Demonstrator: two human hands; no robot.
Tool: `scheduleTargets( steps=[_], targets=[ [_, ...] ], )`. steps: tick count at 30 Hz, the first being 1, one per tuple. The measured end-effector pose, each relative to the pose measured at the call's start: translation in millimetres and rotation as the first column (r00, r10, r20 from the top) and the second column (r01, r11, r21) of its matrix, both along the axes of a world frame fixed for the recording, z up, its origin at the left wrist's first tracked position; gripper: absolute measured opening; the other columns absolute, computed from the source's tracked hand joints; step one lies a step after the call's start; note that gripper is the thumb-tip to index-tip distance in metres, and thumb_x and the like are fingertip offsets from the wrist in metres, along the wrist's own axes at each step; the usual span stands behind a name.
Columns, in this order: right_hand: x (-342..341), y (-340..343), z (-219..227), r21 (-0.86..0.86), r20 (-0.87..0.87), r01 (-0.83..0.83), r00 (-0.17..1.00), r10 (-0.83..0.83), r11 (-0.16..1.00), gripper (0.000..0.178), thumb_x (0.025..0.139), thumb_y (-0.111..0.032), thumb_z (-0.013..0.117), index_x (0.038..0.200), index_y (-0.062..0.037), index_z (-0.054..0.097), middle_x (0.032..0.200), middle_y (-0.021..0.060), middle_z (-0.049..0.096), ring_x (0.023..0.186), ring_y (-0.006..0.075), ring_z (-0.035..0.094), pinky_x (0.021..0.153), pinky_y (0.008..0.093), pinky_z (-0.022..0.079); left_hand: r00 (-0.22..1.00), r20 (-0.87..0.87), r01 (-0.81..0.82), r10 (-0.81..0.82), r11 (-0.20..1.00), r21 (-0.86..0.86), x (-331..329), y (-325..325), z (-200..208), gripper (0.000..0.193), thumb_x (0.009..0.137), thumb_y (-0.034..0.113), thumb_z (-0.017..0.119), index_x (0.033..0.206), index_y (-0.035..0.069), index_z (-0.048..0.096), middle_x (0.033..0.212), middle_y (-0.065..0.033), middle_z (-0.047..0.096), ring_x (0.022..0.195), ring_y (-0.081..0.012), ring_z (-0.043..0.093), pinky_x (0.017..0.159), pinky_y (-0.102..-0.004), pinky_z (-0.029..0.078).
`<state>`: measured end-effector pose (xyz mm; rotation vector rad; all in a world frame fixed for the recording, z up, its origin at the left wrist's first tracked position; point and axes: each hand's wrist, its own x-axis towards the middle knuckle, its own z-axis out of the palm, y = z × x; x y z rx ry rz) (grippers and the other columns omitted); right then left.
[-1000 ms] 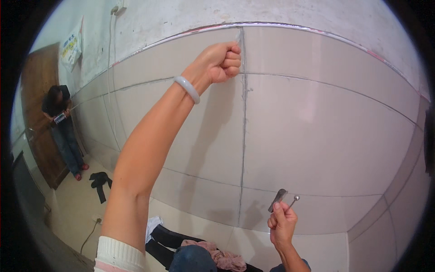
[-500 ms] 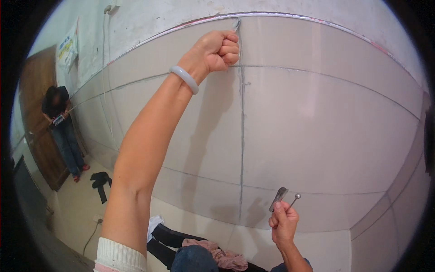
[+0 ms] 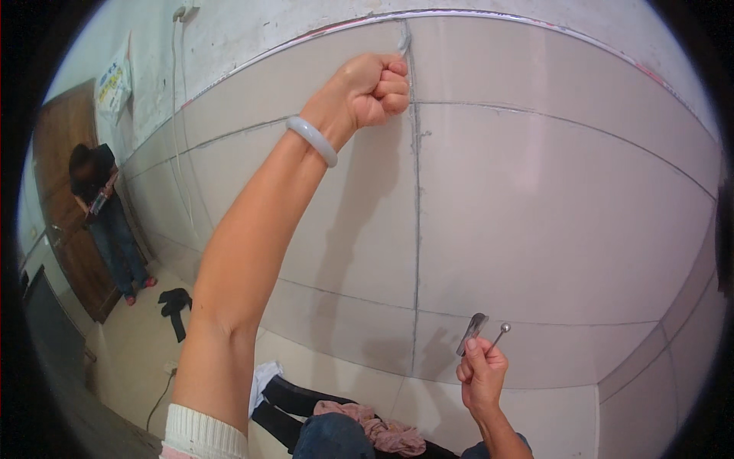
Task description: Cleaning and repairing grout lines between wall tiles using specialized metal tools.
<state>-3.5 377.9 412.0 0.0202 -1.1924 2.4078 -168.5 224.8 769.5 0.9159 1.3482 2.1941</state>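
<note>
My left hand (image 3: 381, 90), a pale bangle at its wrist, is raised and closed in a fist beside the top of a vertical joint (image 3: 417, 206) between beige wall tiles. A small grey tip (image 3: 404, 40) shows above the fist, against the joint; what the fingers grip is mostly hidden. Lower right, my right hand (image 3: 483, 375) is closed around a flat metal scraper (image 3: 473, 333) and a thin rod with a metal ball end (image 3: 501, 335). Both tools point upward, away from the wall joint.
Tiled wall (image 3: 535, 222) spans the view, with dark joint lines. Dark trousers and a pink cloth (image 3: 382, 432) lie on the floor below. Another person (image 3: 103, 206) stands by a wooden door (image 3: 65, 183) at left, holding something. Black cloth (image 3: 176, 306) lies nearby.
Against the wall, my left fist and the grey tip have slid slightly down the vertical joint. My right hand keeps its tools. The person by the door has bent further over.
</note>
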Motion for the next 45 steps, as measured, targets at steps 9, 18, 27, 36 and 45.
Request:
scheduleTargets(
  steps=[9,18,27,36,45],
  targets=[
    [1,1,-1,0.018,0.004,-0.001,1.000,0.001,1.000,0.016,0.087,-0.015,0.061,0.077,-0.0043,0.056,0.050,-0.0067,0.035,0.038,0.0040,0.023,0.037,0.0226,0.018,0.997,0.049,-0.067,0.067,0.998,-0.011,8,5,-27,0.035,0.098,0.021,0.034,0.065,0.012,0.036,0.052,0.0084,0.020,0.039,-0.0027,0.014,0.033,-0.0184,0.014],
    [3,1,3,0.035,0.023,-0.006,1.000,0.005,0.999,0.014,0.088,-0.015,0.060,0.080,-0.0044,0.055,0.052,-0.0061,0.035,0.039,0.0040,0.024,0.038,0.0224,0.018,0.992,0.051,-0.116,0.118,0.992,-0.051,9,11,-49,0.035,0.099,0.024,0.034,0.066,0.012,0.037,0.052,0.0094,0.019,0.038,-0.0024,0.013,0.033,-0.0179,0.014],
    [4,1,6,0.036,0.020,-0.022,1.000,0.021,0.999,0.013,0.087,-0.014,0.060,0.081,-0.0036,0.056,0.052,-0.0059,0.037,0.040,0.0038,0.024,0.038,0.0219,0.019,0.986,0.063,-0.153,0.157,0.986,-0.072,13,17,-62,0.035,0.099,0.022,0.032,0.066,0.012,0.037,0.051,0.0098,0.019,0.038,-0.0020,0.013,0.033,-0.0178,0.014],
    [4,2,6,0.026,-0.011,-0.033,0.999,0.033,0.999,0.014,0.086,-0.015,0.063,0.079,-0.0038,0.057,0.052,-0.0056,0.038,0.039,0.0040,0.024,0.037,0.0224,0.017,0.970,0.105,-0.212,0.221,0.973,-0.093,21,22,-70,0.033,0.097,0.019,0.032,0.065,0.012,0.037,0.050,0.0096,0.021,0.037,-0.0007,0.016,0.031,-0.0173,0.013],
    [3,3,5,0.030,-0.012,-0.036,0.999,0.036,0.999,0.015,0.086,-0.015,0.063,0.079,-0.0030,0.058,0.053,-0.0053,0.038,0.039,0.0038,0.023,0.037,0.0222,0.017,0.973,0.106,-0.196,0.205,0.977,-0.084,17,22,-84,0.033,0.098,0.021,0.032,0.067,0.012,0.036,0.051,0.0098,0.021,0.037,-0.0010,0.016,0.032,-0.0172,0.014]
  ],
)
